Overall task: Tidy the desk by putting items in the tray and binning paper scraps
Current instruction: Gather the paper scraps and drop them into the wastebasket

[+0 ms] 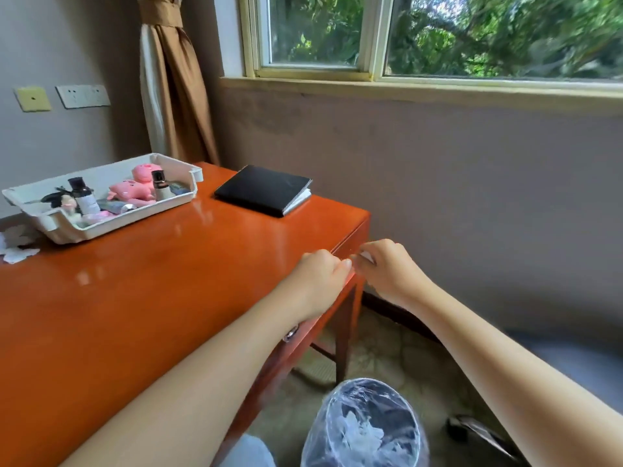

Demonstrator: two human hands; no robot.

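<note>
Orange lacquer fills the surface [135, 298], its right edge under my hands at about two o'clock. My left hand [320, 278] is curled shut at that edge; my right hand [387, 267] hangs just beyond it, fingers [357, 259] pinched on what looks like a small white paper scrap [366, 256], though blur makes that uncertain. The lined bin [365, 426] stands on the floor at five o'clock, below my right hand with open air between. More scraps [18, 247] lie at nine o'clock beside the filled tray [101, 227]; a black notebook [264, 190] rests at twelve.
</note>
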